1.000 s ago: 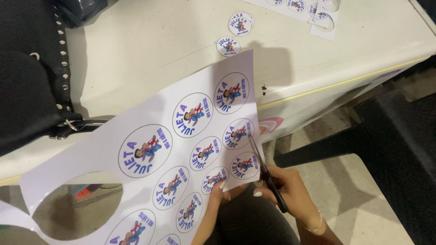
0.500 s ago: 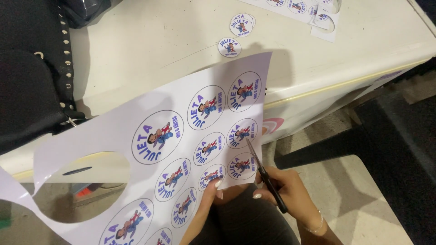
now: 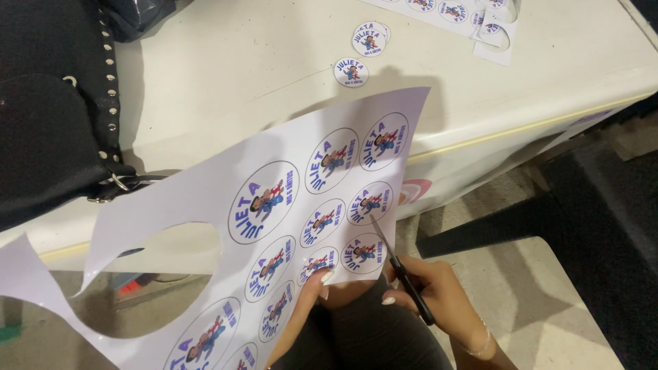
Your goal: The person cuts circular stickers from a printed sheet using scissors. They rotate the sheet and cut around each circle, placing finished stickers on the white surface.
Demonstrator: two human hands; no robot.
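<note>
left hand (image 3: 301, 312) fingers pinching sticker sheet (image 3: 274, 226) edge, right hand (image 3: 439, 291) fingers gripping scissors (image 3: 401, 270), blades at sheet, white bench (image 3: 240, 75) behind

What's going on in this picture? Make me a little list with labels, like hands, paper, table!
Left hand: left hand holds the sticker sheet from below, fingertips on its lower edge.
Right hand: right hand holds black scissors, blades cutting into the sheet's right edge.
Paper: white sheet printed with round cartoon stickers; one large round hole already cut out on its left part.
Table: white table with two cut-out round stickers lying on it.
Far corner: another partly cut sheet.
Left side: black studded bag.
</note>
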